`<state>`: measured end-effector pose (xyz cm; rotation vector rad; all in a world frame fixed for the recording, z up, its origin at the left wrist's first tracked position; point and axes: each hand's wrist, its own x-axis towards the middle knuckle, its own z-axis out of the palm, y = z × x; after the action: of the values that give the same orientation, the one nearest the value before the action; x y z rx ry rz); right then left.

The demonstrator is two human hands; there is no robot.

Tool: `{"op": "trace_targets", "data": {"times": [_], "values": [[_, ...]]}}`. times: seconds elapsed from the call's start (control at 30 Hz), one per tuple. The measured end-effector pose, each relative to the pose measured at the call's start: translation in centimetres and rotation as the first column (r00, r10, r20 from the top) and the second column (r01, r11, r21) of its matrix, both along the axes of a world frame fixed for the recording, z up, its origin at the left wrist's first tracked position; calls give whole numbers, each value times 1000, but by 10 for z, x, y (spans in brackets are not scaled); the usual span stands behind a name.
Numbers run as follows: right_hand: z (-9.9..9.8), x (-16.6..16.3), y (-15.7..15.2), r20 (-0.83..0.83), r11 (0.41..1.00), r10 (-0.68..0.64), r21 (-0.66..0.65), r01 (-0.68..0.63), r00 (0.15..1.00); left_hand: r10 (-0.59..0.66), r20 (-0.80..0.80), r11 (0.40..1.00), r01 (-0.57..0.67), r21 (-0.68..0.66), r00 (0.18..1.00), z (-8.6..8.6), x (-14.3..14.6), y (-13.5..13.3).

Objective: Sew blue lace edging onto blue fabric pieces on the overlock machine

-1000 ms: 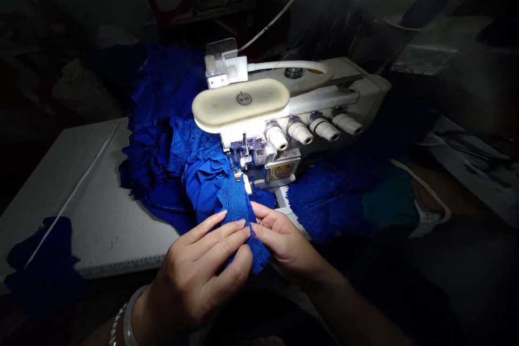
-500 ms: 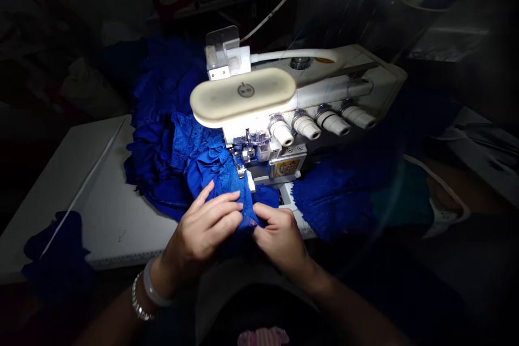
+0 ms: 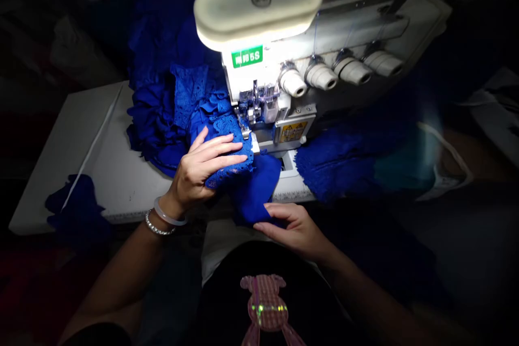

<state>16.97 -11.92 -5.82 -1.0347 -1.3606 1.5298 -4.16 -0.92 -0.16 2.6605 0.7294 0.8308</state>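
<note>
My left hand [image 3: 205, 162] lies with fingers stretched out on blue eyelet lace [image 3: 233, 143], just in front of the presser foot [image 3: 245, 131] of an overlock sewing machine [image 3: 259, 78]. Below and to the right, a plain piece of blue fabric [image 3: 259, 184] hangs over the table's front edge. My right hand [image 3: 292, 225] has that fabric's lower right edge between thumb and fingers. The lace runs up to the foot; the needle area is partly hidden behind machine parts.
Bunched blue fabric [image 3: 154, 119] is heaped left of the machine on the white table [image 3: 109, 173]. A white strip [image 3: 93, 146] and a blue scrap [image 3: 75, 200] lie farther left. More blue cloth [image 3: 336, 162] sits right of the machine. The lamp cover [image 3: 259, 8] overhangs the sewing area.
The view has tipped down, so the machine appears higher and larger. My right hand has moved away from the left, down and right, to the plain fabric's edge. My left hand lies flatter on the lace.
</note>
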Motion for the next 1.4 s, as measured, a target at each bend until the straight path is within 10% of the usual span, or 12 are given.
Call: {"op": "trace_targets", "data": {"times": [0.13, 0.3, 0.6, 1.03, 1.2, 1.4], "values": [[4, -7, -24, -72, 952, -167, -270, 142, 983, -10, 28, 989, 6, 145, 1000, -11, 10, -49], [12, -11, -44, -91, 947, -252, -228, 227, 963, 51, 99, 987, -65, 150, 994, -30, 19, -106], [24, -16, -65, -221, 933, -268, -304, 195, 938, 92, 155, 989, -109, 103, 984, -27, 27, -130], [25, -12, -62, -75, 982, -112, 141, 122, 991, 125, 168, 959, -163, 232, 978, -35, 26, -131], [28, -4, -44, 238, 688, -357, 721, 82, 903, 59, 319, 972, -127, 197, 946, -31, 29, -120], [59, -3, -27, 287, 444, -263, 883, -149, 921, 172, 226, 944, -226, 240, 959, -31, 34, -66]]}}
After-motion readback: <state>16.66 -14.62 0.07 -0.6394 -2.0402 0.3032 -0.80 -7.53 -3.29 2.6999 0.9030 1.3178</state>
